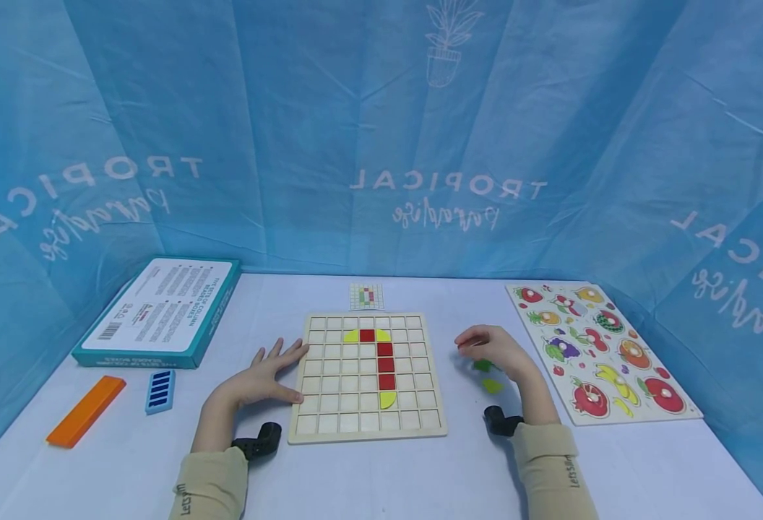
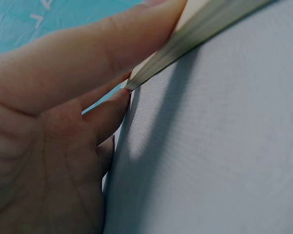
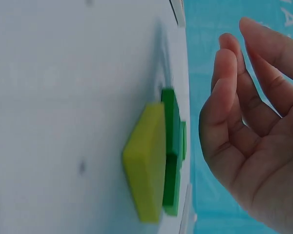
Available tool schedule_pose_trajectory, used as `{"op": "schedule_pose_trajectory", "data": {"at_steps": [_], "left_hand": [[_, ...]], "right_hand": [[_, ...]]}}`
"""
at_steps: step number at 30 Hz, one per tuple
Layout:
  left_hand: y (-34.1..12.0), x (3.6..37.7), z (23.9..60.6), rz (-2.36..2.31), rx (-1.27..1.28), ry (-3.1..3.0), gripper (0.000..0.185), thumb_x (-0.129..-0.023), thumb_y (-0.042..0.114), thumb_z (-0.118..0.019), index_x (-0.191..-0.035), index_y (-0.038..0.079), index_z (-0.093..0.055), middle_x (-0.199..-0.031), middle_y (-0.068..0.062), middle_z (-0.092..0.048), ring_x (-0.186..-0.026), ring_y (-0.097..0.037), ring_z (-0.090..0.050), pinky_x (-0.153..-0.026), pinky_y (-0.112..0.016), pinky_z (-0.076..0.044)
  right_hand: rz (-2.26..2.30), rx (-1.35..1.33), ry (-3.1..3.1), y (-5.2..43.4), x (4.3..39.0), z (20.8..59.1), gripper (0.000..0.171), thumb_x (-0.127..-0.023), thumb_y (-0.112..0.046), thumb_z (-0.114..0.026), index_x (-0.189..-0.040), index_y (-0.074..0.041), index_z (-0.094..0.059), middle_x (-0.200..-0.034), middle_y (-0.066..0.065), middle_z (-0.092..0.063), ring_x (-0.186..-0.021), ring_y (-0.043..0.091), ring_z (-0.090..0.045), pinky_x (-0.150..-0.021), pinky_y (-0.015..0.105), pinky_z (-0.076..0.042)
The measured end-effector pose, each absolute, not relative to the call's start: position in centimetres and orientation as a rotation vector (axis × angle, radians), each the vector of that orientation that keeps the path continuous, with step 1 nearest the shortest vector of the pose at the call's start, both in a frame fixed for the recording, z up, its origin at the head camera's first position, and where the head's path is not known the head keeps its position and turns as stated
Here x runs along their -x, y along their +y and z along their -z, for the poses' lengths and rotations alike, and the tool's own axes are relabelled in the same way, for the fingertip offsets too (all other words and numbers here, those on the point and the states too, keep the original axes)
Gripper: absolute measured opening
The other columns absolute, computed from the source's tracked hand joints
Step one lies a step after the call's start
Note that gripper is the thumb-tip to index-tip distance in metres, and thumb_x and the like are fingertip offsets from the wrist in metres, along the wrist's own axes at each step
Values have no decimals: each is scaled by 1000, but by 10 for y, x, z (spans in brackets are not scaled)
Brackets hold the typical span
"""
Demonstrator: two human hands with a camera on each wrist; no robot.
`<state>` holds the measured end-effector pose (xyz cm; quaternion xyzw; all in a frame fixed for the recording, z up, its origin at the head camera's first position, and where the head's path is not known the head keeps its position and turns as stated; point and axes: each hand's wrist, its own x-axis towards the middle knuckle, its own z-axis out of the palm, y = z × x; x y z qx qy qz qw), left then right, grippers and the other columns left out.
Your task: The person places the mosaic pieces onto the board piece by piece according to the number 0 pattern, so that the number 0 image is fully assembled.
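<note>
Yellow tile (image 3: pixel 145 163) and green tiles (image 3: pixel 172 151) lie under right hand's (image 1: pixel 495 352) loose, empty grip.

a teal box (image 1: pixel 160 312) lies far left, an orange bar (image 1: pixel 86 410) and a blue ridged block (image 1: pixel 160 391) just before it. a fruit puzzle (image 1: pixel 599 352) lies far right. a small pattern card (image 1: pixel 365 296) sits by the blue backdrop (image 1: pixel 381 130).

Wooden grid board (image 1: pixel 368 426) flat on table; green tiles (image 1: pixel 483 365) + yellow-green tile (image 1: pixel 492 386) just right.
</note>
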<state>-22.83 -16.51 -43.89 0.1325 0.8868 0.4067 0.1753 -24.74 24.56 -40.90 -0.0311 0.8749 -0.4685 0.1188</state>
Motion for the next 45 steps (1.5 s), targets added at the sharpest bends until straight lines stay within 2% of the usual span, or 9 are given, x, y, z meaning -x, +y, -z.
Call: {"op": "schedule_pose_trajectory", "data": {"at_steps": [5, 15, 23, 27, 38, 45], "left_hand": [[-165, 228, 438, -1146, -370, 2517, 103, -59, 34, -80, -144, 7, -29, -153, -16, -13, -139, -40, 10, -109, -59, 12], [-165, 229, 438, -1152, -370, 2511, 103, -60, 34, -80, -145, 7, -28, -153, -16, -13, -139, -40, 10, -109, -58, 12], [-166, 229, 440, -1152, -387, 2512, 104, -60, 34, -80, -145, 6, -28, -152, -17, -13, -139, -40, 10, -109, -58, 13], [-166, 229, 441, -1152, -397, 2515, 104, -59, 34, -80, -145, 6, -28, -152, -18, -13, -139, -41, 10, -109, -58, 13], [-165, 228, 439, -1142, -390, 2515, 104, -59, 34, -80, -144, 6, -28, -153, -17, -12, -139, -40, 10, -109, -57, 13], [-165, 227, 439, -1142, -389, 2518, 103, -60, 33, -81, -144, 6, -28, -153, -17, -13, -139, -40, 10, -109, -57, 13]], "right_hand": [[1375, 13, 2559, 254, 248, 411, 22, -85, -14, -65, -104, -2, -63, -93, 8, -62, -76, 22, -56, -67, 30, -47], [1392, -64, 2587, 271, 246, 412, 25, -84, -10, -64, -106, 1, -61, -97, 8, -62, -84, 22, -55, -72, 30, -45], [1413, -76, 2563, 278, 243, 411, 28, -78, 6, -63, -106, 5, -61, -107, 16, -60, -93, 24, -51, -76, 31, -44], [1359, -103, 2574, 277, 242, 410, 32, -73, 12, -62, -105, 2, -62, -111, 17, -58, -95, 26, -50, -75, 31, -44], [1187, -183, 2654, 278, 240, 411, 40, -72, 12, -60, -109, -3, -62, -121, 20, -51, -104, 35, -46, -86, 49, -43], [1119, -217, 2700, 278, 241, 411, 40, -72, 9, -62, -110, -5, -61, -123, 23, -50, -105, 37, -47, -86, 50, -43]]}}
